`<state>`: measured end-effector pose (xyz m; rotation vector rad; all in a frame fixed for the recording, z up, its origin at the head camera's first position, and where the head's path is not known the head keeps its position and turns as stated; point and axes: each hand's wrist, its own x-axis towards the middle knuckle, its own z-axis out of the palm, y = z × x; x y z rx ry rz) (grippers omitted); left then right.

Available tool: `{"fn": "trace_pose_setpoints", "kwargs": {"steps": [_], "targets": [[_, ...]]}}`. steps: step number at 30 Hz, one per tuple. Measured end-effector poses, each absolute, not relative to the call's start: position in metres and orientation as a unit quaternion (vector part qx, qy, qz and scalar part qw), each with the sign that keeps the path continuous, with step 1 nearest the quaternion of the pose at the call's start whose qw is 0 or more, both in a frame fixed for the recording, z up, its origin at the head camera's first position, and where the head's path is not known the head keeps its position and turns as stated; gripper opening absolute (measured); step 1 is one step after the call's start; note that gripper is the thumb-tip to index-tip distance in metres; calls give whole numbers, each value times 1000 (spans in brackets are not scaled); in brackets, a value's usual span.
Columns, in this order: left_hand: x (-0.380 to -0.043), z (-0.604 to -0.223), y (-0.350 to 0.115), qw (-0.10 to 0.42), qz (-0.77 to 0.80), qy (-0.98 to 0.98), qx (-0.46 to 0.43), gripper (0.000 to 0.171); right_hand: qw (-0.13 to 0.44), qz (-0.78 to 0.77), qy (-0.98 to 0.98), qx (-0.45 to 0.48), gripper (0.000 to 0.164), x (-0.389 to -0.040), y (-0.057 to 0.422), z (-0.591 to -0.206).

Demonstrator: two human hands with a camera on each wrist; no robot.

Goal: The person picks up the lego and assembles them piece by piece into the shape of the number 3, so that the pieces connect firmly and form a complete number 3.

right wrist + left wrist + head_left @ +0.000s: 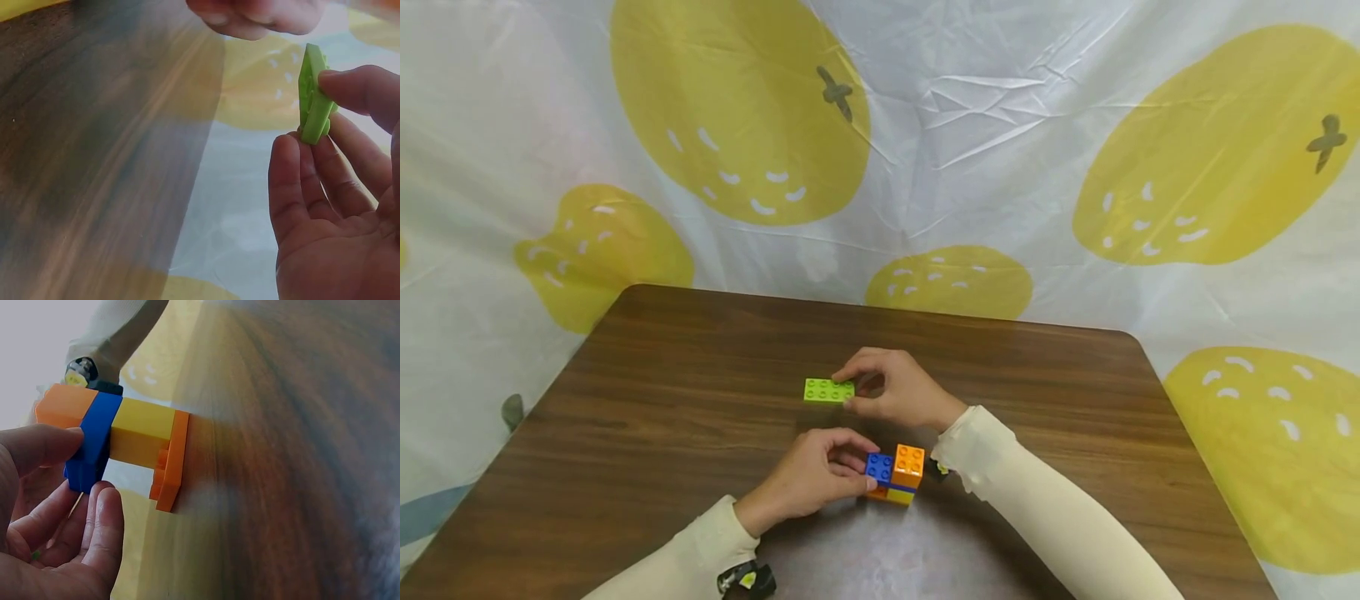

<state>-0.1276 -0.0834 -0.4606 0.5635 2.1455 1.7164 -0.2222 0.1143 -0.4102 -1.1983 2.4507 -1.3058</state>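
Observation:
My left hand point(808, 475) pinches the overhanging end of a blue brick point(878, 467), thumb on one side and fingers on the other. That brick is part of a small stack: an orange block point(910, 461) on top, the blue layer, a yellow block point(142, 431) under it, and a flat orange plate point(172, 469) at the bottom, close to the tabletop. Farther back, my right hand point(906, 392) holds a thin lime-green brick point(826, 390) by its right end, between thumb and fingers. Its studs face up in the head view, and its hollow underside shows in the right wrist view.
Both hands work over a dark brown wooden table point(700, 375) with rounded far corners. Behind it hangs a white cloth point(970, 167) printed with big yellow fruit. Each wrist carries a small black device.

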Motion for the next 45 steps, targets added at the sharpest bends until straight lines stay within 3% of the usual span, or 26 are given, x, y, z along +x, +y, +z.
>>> {"fn": "trace_pose_setpoints", "kwargs": {"steps": [17,45], "targets": [[-129,-460,-83,177,603,752,198,40,19,-429,825,-368,34,-182,143,-391],[-128,-461,-82,167,593,759,211,47,-2,-439,822,-363,33,-146,178,-404]]}}
